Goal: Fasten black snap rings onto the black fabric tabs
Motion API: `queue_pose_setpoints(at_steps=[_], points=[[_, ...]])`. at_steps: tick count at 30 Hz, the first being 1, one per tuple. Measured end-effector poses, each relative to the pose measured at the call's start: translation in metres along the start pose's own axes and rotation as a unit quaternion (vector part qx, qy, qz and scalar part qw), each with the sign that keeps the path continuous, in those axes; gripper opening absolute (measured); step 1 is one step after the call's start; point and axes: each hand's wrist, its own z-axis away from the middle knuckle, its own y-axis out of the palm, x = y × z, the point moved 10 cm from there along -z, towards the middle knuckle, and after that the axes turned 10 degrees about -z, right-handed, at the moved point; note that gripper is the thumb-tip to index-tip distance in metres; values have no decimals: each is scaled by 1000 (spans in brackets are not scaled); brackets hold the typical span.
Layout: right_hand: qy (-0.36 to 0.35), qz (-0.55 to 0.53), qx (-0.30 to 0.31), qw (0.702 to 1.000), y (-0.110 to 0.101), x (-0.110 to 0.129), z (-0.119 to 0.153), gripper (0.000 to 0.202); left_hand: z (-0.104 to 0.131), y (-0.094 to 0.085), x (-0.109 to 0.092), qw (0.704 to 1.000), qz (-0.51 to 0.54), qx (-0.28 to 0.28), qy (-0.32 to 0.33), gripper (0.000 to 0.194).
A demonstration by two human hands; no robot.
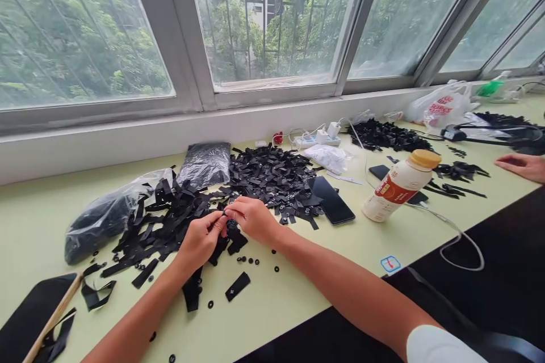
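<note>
My left hand (201,241) and my right hand (252,218) meet fingertip to fingertip above the middle of the table. Both are closed in a pinch on a small black piece (224,213), mostly hidden by the fingers. Under and behind them lies a pile of short black fabric strips (174,218). A second pile of black strips with small round pieces (272,173) spreads behind my right hand. Nearer the front edge rest a single black strip marked M (237,287) and several loose black rings (210,304).
Two plastic bags of black material, one bulging (102,210) and one flat (205,163), lie toward the back. A phone (332,199), a bottle (400,186) and a white cable (457,232) are to the right. Another person's hand (522,166) rests at the far right.
</note>
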Motion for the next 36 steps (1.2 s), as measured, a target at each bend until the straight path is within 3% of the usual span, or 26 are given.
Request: queue_pose_setpoints(at_steps=[5, 11, 14, 17, 19, 21, 23, 26, 31, 34, 36], points=[[43, -41, -20, 998, -3, 2, 0, 26, -2, 2, 0, 1000, 12, 17, 14, 41], [156, -99, -37, 982, 0, -18, 5, 32, 1, 6, -11, 998, 40, 39, 39, 38], [192, -66, -87, 975, -13, -26, 5, 36, 1, -1, -3, 997, 79, 8, -3, 38], [166, -58, -131, 976, -28, -19, 3, 32, 0, -7, -1, 996, 85, -18, -19, 41], [156, -119, -101, 975, -22, -16, 0, 27, 0, -6, -1, 997, 70, -17, -13, 42], [166, -188, -28, 968, -4, -17, 1, 29, 0, -7, -1, 998, 50, -22, -10, 43], [171, -204, 17, 964, 9, -17, 3, 25, 0, -9, 0, 999, 22, -31, -9, 40], [156, -168, -1, 973, 10, -17, 5, 17, 1, -13, -2, 999, -20, -46, -2, 33], [112, -85, -8, 990, -4, -12, -1, 16, 2, -40, -11, 985, -100, -138, 38, 25], [94, 50, -20, 994, -32, -20, -8, 19, 4, -73, -4, 958, -156, -238, 26, 26], [103, 139, -63, 983, -60, -35, -9, 22, 8, -95, 7, 932, -186, -313, -9, 32]])
